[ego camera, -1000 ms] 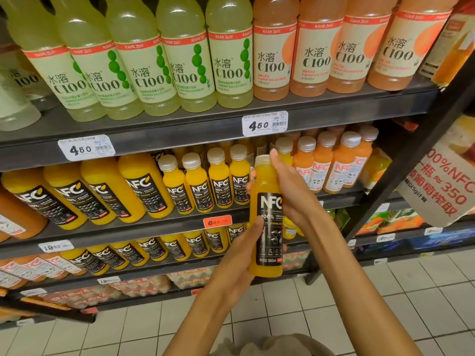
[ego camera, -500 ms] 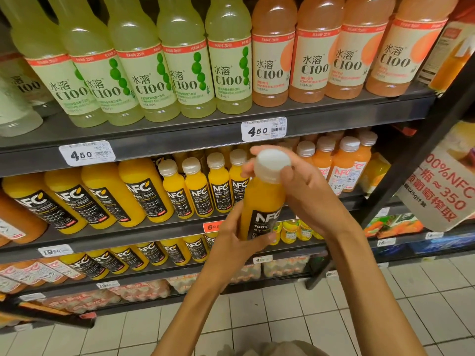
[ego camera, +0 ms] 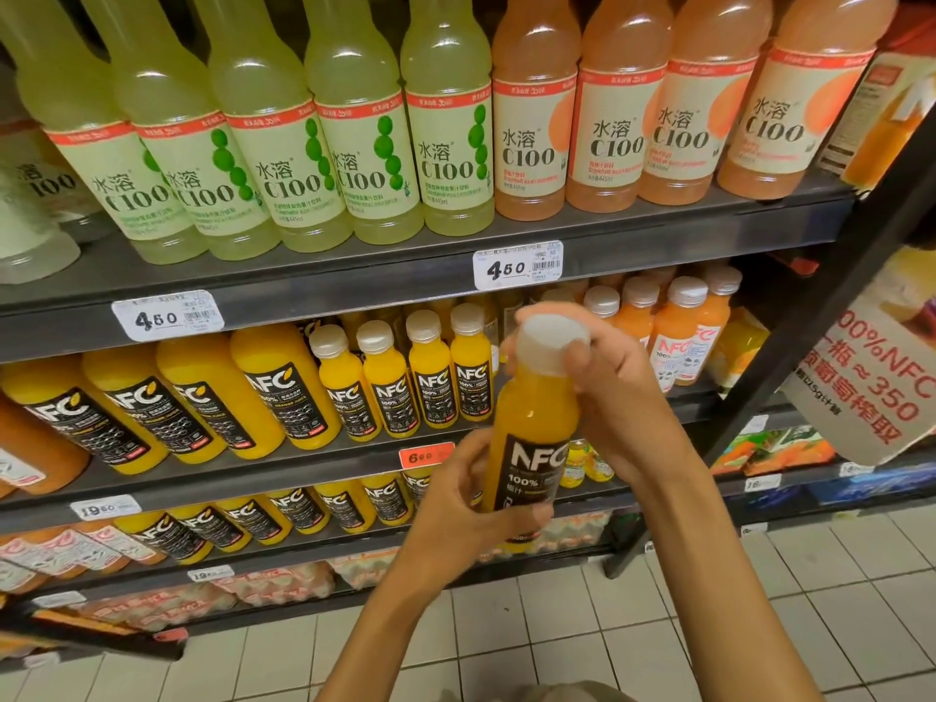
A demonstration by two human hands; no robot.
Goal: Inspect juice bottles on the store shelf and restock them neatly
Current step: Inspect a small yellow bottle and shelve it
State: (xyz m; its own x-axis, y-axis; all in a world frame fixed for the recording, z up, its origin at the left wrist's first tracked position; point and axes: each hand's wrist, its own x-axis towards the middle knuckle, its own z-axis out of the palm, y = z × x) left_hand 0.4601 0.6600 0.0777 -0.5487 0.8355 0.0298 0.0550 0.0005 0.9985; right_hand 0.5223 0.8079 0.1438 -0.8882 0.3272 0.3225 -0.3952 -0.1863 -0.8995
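I hold a small orange NFC juice bottle with a white cap in front of the middle shelf, its top tilted toward me. My left hand grips the lower part of the bottle around the black label. My right hand wraps the neck and cap from the right, fingers curled round the cap. Behind it a row of small NFC orange bottles stands on the middle shelf, with a gap behind the held bottle.
Large NFC bottles fill the left of the middle shelf, paler orange NFC bottles the right. C100 bottles line the top shelf. A black upright post and a hanging sign stand right. Tiled floor lies below.
The bottle went from upright with its label facing me to tilted, cap toward me. My right hand shifted from its side up onto the cap, and both hands rose slightly.
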